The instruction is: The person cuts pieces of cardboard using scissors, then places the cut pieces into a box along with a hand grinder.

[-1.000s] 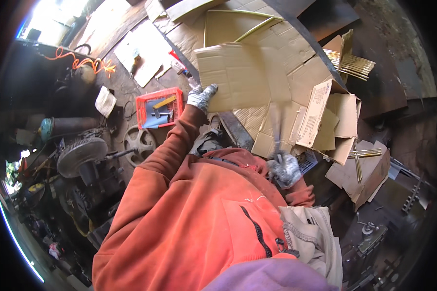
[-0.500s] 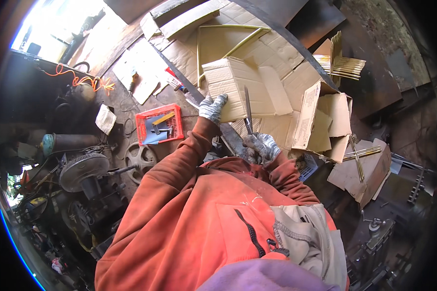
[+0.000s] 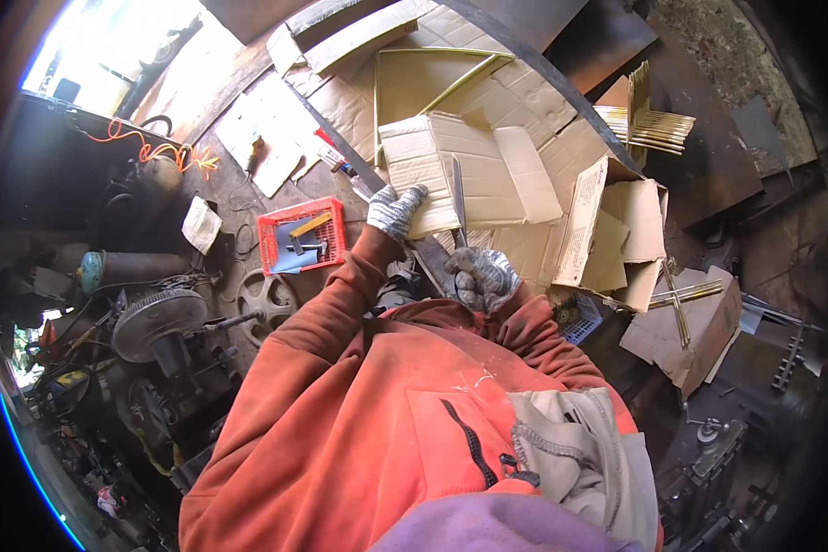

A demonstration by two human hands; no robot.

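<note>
My left hand (image 3: 396,212), in a grey-white knit glove, is closed on the left edge of a folded cardboard sheet (image 3: 488,161). The sheet lies over other flattened cardboard on the work surface. In my gloved right hand (image 3: 484,279), fingers wrapped round its handle, is a knife (image 3: 458,195) with a long narrow blade. The blade points away from me and stands against the sheet, close to a crease and to the right of my left hand. Most of the knife's handle is hidden by the glove.
Gold-coloured metal rods (image 3: 443,51) form an angled frame on the far cardboard. An open cardboard box (image 3: 583,221) stands at right, with a bundle of rods (image 3: 658,129) beyond. At left are a red plastic basket (image 3: 340,241) holding tools, a handwheel (image 3: 281,304) and an orange coiled hose (image 3: 138,138).
My right hand and the knife have moved left, toward my left hand. The left hand has shifted slightly left and stays on the cardboard, whose right flap has moved a little right.
</note>
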